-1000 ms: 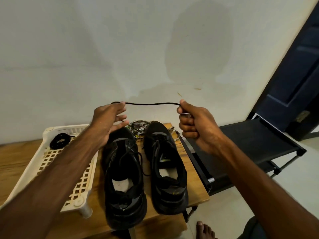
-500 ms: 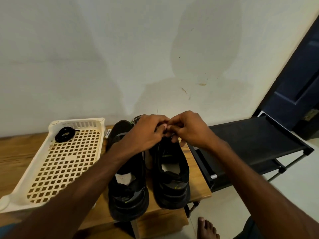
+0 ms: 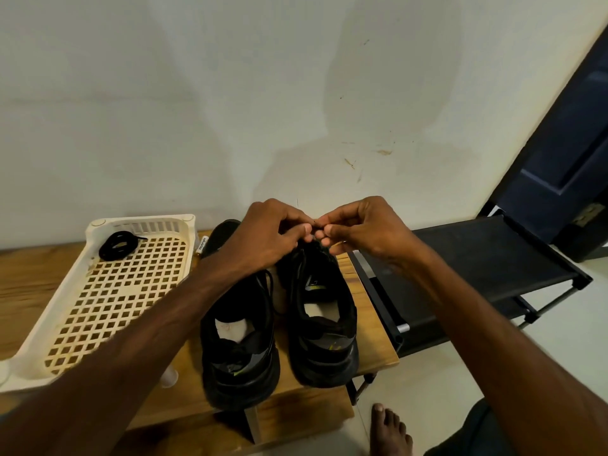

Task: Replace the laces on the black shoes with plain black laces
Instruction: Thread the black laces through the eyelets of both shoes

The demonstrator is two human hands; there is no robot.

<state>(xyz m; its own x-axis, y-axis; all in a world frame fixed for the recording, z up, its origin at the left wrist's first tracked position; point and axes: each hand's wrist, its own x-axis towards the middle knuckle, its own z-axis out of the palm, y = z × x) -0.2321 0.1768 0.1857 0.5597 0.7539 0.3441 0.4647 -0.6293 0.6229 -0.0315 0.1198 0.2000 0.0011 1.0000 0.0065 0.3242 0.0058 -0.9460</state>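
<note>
Two black shoes stand side by side on a wooden table, heels toward me: the left shoe and the right shoe. My left hand and my right hand meet fingertip to fingertip above the toe end of the right shoe. Both pinch a thin black lace between thumb and fingers; most of the lace is hidden by the hands. A second coiled black lace lies in the far corner of a cream plastic basket.
The basket takes up the table's left side. A black fabric-shelf rack stands right of the table, with a dark door behind it. A bare foot rests on the pale floor below. A white wall is close behind.
A second ago my hands held the black lace stretched wide apart in the air. They came together and dropped to the toe of the right shoe, where they stay pinching it.
</note>
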